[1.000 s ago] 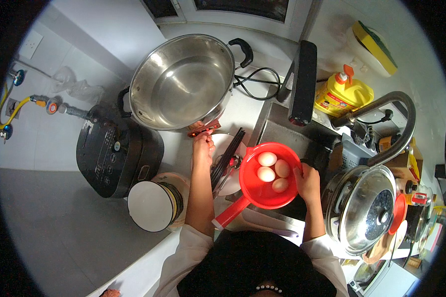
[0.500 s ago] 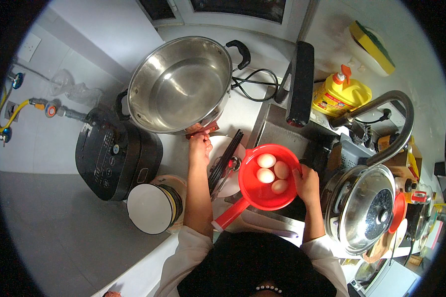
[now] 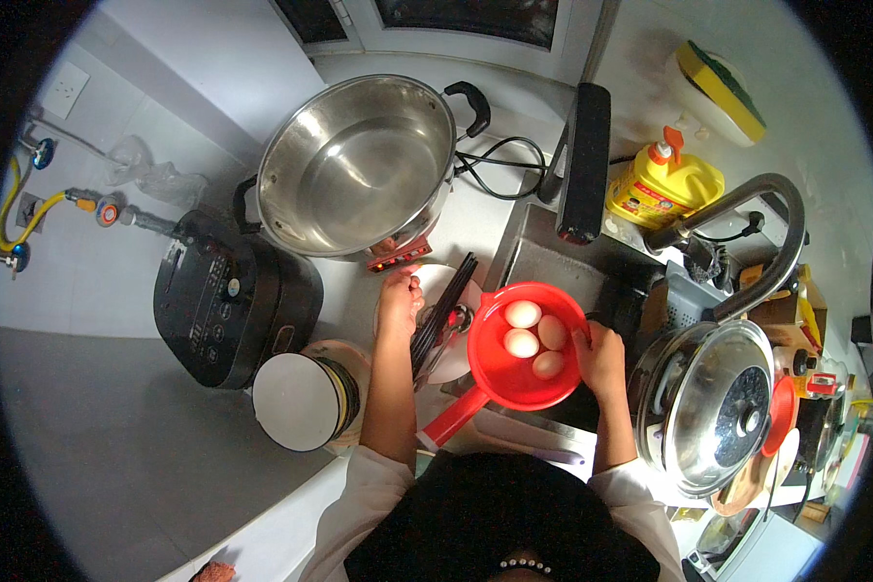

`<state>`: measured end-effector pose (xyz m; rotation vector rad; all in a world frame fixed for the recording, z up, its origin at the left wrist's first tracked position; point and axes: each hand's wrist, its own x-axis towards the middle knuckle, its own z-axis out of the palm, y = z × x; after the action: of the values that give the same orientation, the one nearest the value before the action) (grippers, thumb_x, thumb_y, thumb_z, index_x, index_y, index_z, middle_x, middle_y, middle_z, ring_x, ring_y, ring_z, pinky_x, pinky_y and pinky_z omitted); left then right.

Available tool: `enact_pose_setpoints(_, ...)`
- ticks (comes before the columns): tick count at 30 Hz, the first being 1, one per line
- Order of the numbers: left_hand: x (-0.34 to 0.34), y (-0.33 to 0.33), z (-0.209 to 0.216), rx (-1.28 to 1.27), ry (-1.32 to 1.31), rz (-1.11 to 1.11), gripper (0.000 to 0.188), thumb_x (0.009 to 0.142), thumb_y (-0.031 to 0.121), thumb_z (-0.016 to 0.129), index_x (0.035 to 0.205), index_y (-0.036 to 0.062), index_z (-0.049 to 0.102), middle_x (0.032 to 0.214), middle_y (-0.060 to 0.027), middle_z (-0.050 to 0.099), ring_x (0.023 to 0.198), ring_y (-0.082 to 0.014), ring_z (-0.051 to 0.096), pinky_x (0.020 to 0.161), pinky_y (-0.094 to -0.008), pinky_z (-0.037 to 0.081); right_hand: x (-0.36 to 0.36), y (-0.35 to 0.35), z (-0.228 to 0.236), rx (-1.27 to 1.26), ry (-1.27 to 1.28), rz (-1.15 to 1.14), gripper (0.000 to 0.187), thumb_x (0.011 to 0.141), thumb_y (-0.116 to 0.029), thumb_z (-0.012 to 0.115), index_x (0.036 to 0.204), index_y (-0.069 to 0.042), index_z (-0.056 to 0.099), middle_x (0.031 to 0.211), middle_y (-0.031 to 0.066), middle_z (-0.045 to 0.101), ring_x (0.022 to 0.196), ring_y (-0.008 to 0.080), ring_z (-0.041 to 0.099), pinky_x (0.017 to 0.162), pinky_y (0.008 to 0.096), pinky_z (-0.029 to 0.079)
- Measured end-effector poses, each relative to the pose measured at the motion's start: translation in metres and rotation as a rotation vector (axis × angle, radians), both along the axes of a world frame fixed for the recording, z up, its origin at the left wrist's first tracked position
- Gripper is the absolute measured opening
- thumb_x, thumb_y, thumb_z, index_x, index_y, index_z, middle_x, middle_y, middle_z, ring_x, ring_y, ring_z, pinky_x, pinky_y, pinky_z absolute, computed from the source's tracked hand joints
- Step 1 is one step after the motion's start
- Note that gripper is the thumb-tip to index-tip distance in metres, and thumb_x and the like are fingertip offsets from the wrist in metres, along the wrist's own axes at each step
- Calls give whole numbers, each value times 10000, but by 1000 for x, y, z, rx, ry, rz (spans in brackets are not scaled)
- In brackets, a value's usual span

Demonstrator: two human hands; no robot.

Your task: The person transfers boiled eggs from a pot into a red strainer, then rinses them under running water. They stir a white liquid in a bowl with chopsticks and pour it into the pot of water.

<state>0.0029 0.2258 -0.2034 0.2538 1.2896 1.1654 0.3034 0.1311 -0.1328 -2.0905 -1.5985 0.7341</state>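
Note:
With my right hand (image 3: 603,355) I grip the rim of a red plastic water scoop (image 3: 502,373), whose handle slants toward me on the left. Several pale eggs (image 3: 522,341) lie in it. My left hand (image 3: 399,303) is curled closed with nothing visible in it, just short of the lit control panel (image 3: 400,254) of a large steel electric pot (image 3: 359,184). The pot's inside shows bare metal, perhaps with clear liquid; I cannot tell. Between my hands, black chopsticks (image 3: 443,310) and a metal spoon (image 3: 458,318) rest on a white plate (image 3: 456,361).
At the left stand a black rice cooker (image 3: 233,296) and stacked enamel bowls (image 3: 296,403). The sink (image 3: 543,247) lies beyond the scoop, under a curved faucet (image 3: 795,233). A yellow soap bottle (image 3: 664,184) and a lidded steel pot (image 3: 718,417) are on the right.
My left hand has drawn back toward me from the electric pot's panel, which now shows red lights. The scoop and my right hand stay nearly in place.

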Motion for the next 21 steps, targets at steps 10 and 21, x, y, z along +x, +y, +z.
enact_pose_setpoints(10,4,4,2,76,-35,13,216,917,77,367,1038,43,543,690,19,429,470,-44,313,401,-197,251,1,0,0,14,9,12,252,830,-236,559,759,1,607,711,247,583,697,421,578,603,471,459)
enact_pose_setpoints(21,1,14,2,116,-126,83,244,893,42,350,1050,14,536,698,17,447,463,-46,302,402,-193,243,2,1,-3,27,14,10,248,826,-224,560,743,8,590,694,250,577,687,422,577,591,473,453)
